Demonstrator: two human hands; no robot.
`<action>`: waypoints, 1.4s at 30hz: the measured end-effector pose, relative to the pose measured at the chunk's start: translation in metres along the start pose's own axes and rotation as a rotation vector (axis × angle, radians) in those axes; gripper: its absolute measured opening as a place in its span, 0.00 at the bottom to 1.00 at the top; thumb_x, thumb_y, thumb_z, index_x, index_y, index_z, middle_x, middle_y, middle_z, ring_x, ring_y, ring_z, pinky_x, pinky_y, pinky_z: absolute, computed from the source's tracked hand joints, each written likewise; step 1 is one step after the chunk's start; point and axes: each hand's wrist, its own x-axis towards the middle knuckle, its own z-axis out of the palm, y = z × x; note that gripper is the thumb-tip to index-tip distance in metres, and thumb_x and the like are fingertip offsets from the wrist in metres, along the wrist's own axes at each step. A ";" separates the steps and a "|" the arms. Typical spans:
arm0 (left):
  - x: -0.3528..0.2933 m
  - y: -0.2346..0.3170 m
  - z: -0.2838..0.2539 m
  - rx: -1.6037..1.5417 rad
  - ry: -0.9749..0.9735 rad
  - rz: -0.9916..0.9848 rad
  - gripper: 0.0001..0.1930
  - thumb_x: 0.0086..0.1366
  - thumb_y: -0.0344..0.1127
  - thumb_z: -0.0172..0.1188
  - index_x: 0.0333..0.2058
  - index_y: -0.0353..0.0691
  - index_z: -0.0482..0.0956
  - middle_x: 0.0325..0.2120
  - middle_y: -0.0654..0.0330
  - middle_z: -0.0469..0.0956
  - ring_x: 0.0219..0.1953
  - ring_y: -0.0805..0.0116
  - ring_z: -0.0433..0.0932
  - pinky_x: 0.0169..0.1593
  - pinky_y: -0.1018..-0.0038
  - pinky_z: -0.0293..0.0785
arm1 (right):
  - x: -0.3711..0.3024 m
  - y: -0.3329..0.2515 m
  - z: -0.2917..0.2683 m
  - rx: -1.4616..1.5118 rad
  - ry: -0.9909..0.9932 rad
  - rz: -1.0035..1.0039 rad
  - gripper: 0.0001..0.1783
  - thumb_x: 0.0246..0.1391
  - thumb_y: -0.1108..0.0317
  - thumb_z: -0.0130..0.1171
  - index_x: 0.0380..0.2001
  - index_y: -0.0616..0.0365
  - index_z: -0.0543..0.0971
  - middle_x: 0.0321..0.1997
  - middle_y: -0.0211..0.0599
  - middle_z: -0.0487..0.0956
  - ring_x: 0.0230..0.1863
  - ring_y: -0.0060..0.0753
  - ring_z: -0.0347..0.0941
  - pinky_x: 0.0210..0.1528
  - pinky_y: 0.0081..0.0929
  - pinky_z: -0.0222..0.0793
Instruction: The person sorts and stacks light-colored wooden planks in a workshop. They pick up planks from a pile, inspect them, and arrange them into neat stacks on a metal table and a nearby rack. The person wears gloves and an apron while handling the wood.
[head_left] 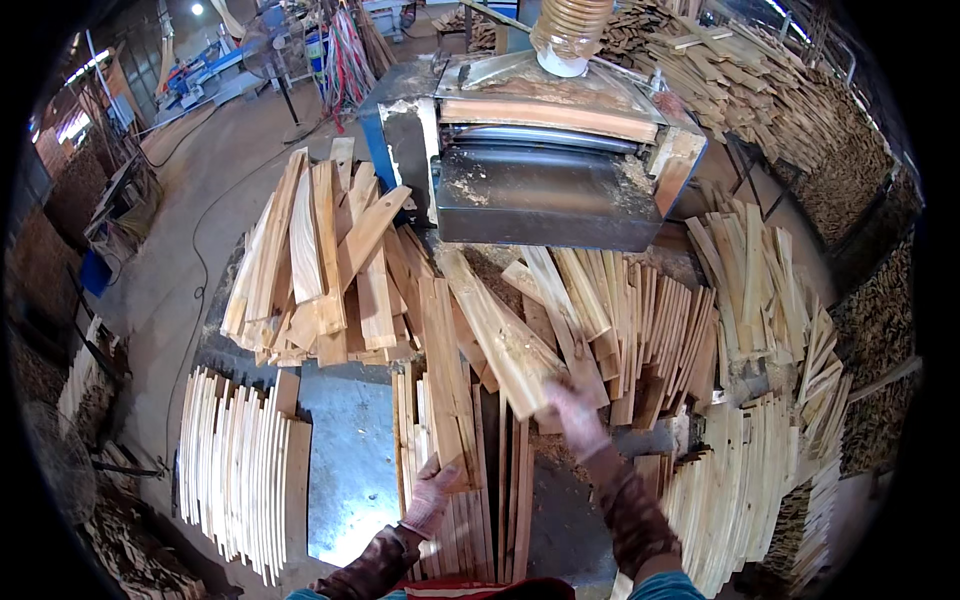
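Note:
My left hand [430, 500], in a pale work glove, grips the near end of a long wooden board [447, 375] that points away from me. My gloved right hand [578, 422], a little blurred, is closed at the near corner of a second wooden board [503, 338], which slants up to the left. Under and beside these boards stand upright rows of planks [470, 535]. Beyond my right hand is another row of planks [655, 325] set on edge. My fingers' undersides are hidden.
A thickness planer [550, 190] with a metal bed stands ahead, a ribbed hose [572, 30] on top. A loose board pile [325, 265] lies to its left. Stacked slats [245, 465] stand on the left and more slats [735, 490] on the right, around a metal tabletop [350, 440].

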 end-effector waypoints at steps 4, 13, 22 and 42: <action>-0.023 0.000 0.037 -0.166 -0.094 -0.201 0.24 0.70 0.38 0.57 0.60 0.38 0.66 0.49 0.61 0.76 0.47 0.66 0.79 0.48 0.69 0.79 | -0.111 0.072 0.010 0.261 -0.048 0.072 0.16 0.61 0.59 0.60 0.44 0.60 0.78 0.37 0.39 0.81 0.37 0.36 0.78 0.37 0.30 0.77; -0.053 0.011 0.020 0.002 -0.082 -0.447 0.27 0.62 0.36 0.65 0.58 0.40 0.69 0.49 0.59 0.75 0.53 0.65 0.76 0.54 0.62 0.78 | -0.147 0.072 0.010 -0.779 0.043 -0.027 0.17 0.59 0.54 0.61 0.38 0.59 0.84 0.33 0.36 0.84 0.35 0.32 0.81 0.39 0.29 0.74; -0.110 -0.007 -0.015 0.274 -0.441 -0.299 0.21 0.63 0.31 0.62 0.55 0.38 0.76 0.56 0.59 0.74 0.56 0.71 0.73 0.59 0.73 0.70 | -0.114 0.093 0.032 -0.025 -0.054 0.045 0.18 0.59 0.58 0.61 0.44 0.61 0.81 0.44 0.27 0.79 0.40 0.19 0.73 0.43 0.25 0.69; 0.149 0.282 -0.043 0.545 0.208 0.790 0.32 0.64 0.26 0.60 0.66 0.38 0.62 0.59 0.55 0.71 0.55 0.65 0.74 0.58 0.68 0.72 | -0.334 0.138 -0.097 -1.033 0.663 0.334 0.34 0.46 0.59 0.65 0.57 0.59 0.71 0.50 0.49 0.77 0.48 0.53 0.76 0.46 0.42 0.73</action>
